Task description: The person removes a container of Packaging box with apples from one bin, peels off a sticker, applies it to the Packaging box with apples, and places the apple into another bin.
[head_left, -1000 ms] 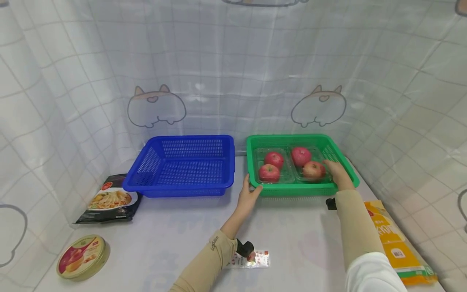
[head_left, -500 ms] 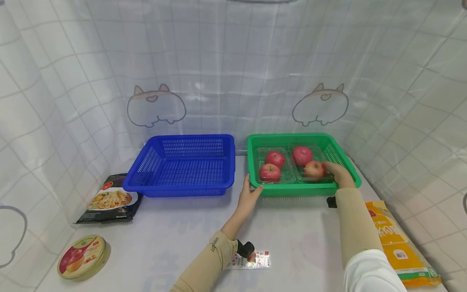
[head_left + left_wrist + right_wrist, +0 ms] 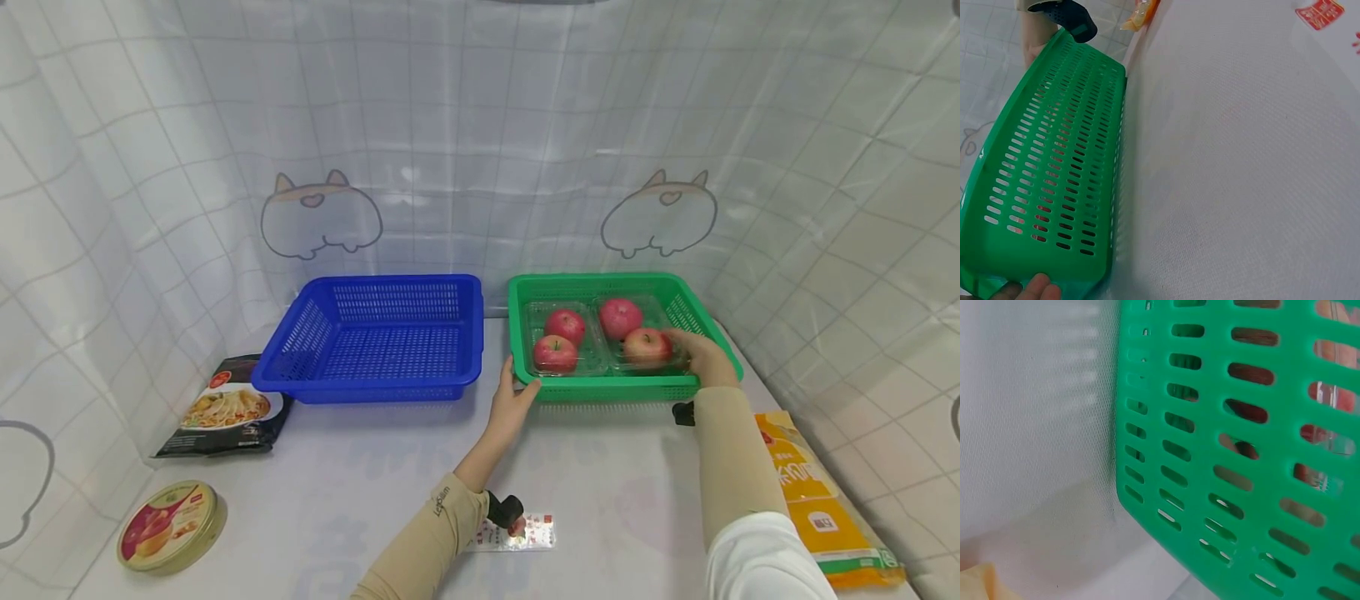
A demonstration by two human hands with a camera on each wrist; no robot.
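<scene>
Now both hands grip one green slotted plastic basket (image 3: pixel 600 388) beside one blue basket (image 3: pixel 375 342): left hand (image 3: pixel 512 402) fingers curled on its near-left corner, right hand (image 3: pixel 701 357) fingers over its right rim, two clear trays holding four red apples (image 3: pixel 555 353) inside.

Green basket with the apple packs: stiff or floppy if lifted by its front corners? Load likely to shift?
Probably stiff: the green basket is moulded slotted plastic with a rolled rim. Likely front-light, since the apples sit mid to rear. The clear packs look smooth and may slide if tilted. The left hand and right hand hold opposite corners.
</scene>
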